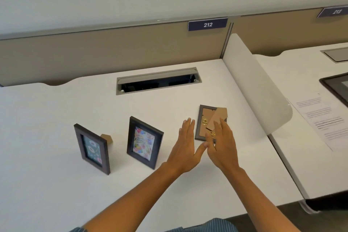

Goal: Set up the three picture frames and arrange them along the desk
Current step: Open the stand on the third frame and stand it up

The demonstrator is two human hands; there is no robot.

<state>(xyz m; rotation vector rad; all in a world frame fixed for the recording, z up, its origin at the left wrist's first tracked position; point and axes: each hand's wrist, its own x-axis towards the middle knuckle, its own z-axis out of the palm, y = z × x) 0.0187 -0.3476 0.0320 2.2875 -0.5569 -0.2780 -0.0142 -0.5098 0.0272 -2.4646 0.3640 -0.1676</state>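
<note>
Two frames are stood upright on the table [56, 184]; the left frame [92, 149] is propped on its cardboard leg, the tip of which is seen behind it, and shows a floral picture; the middle frame [144, 142] is stood just to its right, with a gap between, and shows a colourful card. Both are angled slightly, presumably so the legs bear the weight and the faces tilt back toward a viewer.

The third frame [204, 118] is laid face down, to the right of the other two, back board up; its leg [216, 118] is seen swung out from the board, brass clips beside it; judged as the step in hand: the leg being readied so the frame can be stood in line with the others.

Left hand [185, 145] is held flat, fingers straight and together, beside the third frame, nothing held. Right hand [222, 143] is spread over the near end of that frame, fingers loose and extended; whether the fingertips touch the board cannot be told; no grip is seen. The thumbs nearly meet between the hands.

Writing: a blue tag [208, 24] on the partition reads "212"; a second tag [336, 11] at far right reads "213"; printed sheet [318, 118] on the next desk is too small to be read; lettering on the middle card cannot be made out.

A cable tray [158, 81] is set open in the table behind the frames.
</note>
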